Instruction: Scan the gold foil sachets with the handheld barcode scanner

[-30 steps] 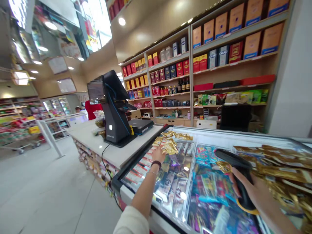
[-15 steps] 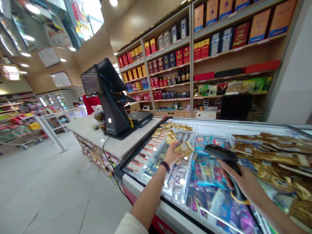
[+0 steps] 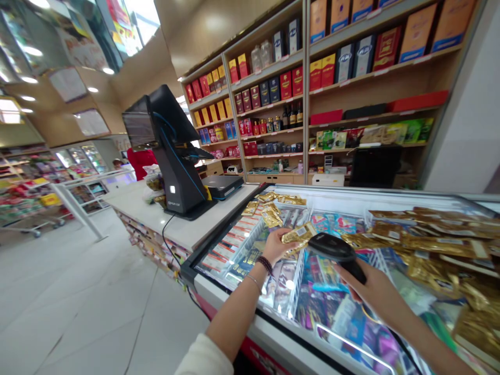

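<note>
My left hand (image 3: pixel 276 246) grips a gold foil packet (image 3: pixel 299 233) by its left end, above the glass top of a chest freezer (image 3: pixel 246 312). A pale label shows on the packet's upper side. Closed round the handle of a black barcode scanner (image 3: pixel 332 247), my right hand (image 3: pixel 369 286) holds the scanner's head close to the packet's right end. Whether they touch I cannot tell. Several gold packets (image 3: pixel 271 214) lie on the glass beyond my left hand. A larger heap of gold packets (image 3: pixel 445 245) covers the right part of the freezer.
Left of the freezer, a white counter (image 3: pixel 183 232) carries a black cash register (image 3: pixel 182 177) and a flat black device (image 3: pixel 222 186). A cable (image 3: pixel 166 239) hangs down the counter's side. Shelves of boxes and bottles (image 3: pixel 269 94) stand behind. A metal rail (image 3: pixel 78 208) stands farther left.
The scanner has moved left in my right hand, up to the gold packet. My left hand has tilted the packet so its label side faces more toward the scanner.
</note>
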Action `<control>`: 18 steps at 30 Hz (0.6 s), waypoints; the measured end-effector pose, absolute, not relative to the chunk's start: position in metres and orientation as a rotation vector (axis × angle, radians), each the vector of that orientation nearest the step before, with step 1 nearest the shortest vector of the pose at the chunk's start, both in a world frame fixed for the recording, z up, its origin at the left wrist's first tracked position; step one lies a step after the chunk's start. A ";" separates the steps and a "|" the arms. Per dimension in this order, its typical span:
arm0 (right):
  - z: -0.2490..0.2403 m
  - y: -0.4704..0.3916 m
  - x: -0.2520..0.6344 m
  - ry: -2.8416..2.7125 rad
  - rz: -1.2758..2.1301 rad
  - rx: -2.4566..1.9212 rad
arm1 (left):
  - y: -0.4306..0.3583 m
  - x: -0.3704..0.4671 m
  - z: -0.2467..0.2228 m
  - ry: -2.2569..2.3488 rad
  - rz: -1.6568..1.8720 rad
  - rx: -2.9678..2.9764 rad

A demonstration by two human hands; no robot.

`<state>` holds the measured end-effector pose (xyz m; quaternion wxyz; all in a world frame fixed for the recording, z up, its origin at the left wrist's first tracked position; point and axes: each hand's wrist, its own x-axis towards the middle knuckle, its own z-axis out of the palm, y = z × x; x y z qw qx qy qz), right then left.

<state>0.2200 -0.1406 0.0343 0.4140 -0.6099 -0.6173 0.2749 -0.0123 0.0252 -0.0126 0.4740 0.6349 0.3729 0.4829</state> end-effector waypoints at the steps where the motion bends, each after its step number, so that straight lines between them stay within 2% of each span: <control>1: 0.033 -0.139 0.221 -1.561 0.694 -1.539 | 0.025 -0.012 -0.012 0.908 1.181 1.551; 18: 0.036 -0.144 0.218 -1.469 0.673 -1.510 | 0.024 -0.014 -0.011 0.982 1.144 1.655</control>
